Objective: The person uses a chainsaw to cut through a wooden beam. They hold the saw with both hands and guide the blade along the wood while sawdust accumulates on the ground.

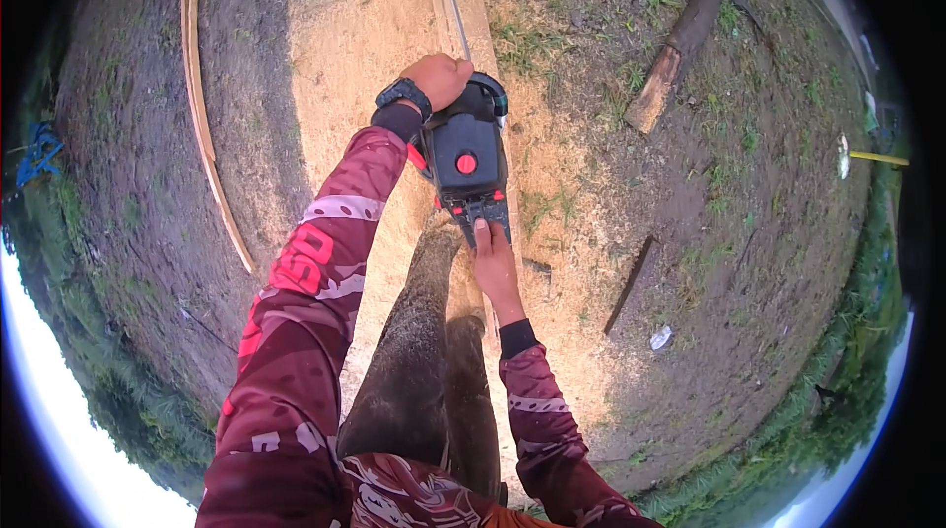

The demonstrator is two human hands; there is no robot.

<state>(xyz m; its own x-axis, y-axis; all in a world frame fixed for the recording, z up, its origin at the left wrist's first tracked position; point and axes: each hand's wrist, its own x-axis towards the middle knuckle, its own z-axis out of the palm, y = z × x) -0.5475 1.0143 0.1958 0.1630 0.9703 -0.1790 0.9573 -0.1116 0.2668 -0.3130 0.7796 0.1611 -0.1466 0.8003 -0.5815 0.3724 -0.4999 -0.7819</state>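
A black chainsaw (461, 142) with red knobs is in front of me, its guide bar (453, 2) pointing away. My left hand (440, 82), with a dark watch at the wrist, is closed around the front handle. At the rear handle, my right hand (497, 270) is closed, its thumb lying along the top. The bar lies along the right side of a long, pale timber slab (360, 45) dusted with sawdust. Whether the chain is in the wood I cannot tell.
Long thin wood strips (194, 85) lie to the left. On the right are a cut log (675, 55), a dark narrow stick (631, 284) and a crumpled white scrap (660, 338). Sawdust covers the ground around my sawdust-coated trouser legs (404, 361). Greenery rings the dirt ground.
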